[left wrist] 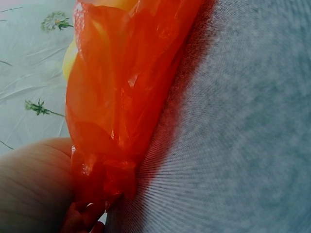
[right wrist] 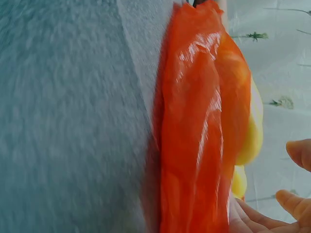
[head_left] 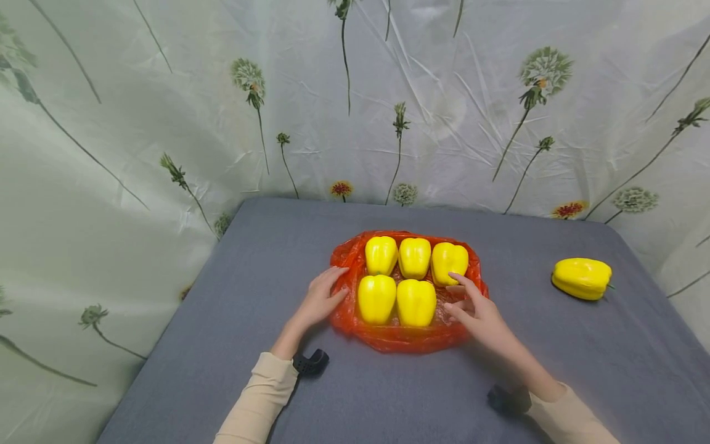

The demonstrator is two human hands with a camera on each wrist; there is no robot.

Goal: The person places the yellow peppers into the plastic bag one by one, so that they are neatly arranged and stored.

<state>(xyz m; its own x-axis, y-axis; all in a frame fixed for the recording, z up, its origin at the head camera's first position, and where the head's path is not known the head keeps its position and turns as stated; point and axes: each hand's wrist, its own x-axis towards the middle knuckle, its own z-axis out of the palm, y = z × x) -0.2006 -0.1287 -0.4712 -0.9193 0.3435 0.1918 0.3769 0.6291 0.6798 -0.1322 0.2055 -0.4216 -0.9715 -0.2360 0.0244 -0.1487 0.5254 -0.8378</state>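
A red plastic bag lies spread open on the table with yellow bell peppers in it. Three peppers form the back row and two stand in front. My left hand rests against the bag's left edge, fingers loosely extended; the left wrist view shows the red plastic beside the hand. Over the bag's right side hovers my right hand, thumb and fingers apart with nothing between them. Its fingertips are near the back right pepper; whether they touch it I cannot tell.
One more yellow bell pepper lies on its side at the table's right, its green stem pointing right. The grey cloth-covered table meets a pale curtain printed with dandelions at the back and sides.
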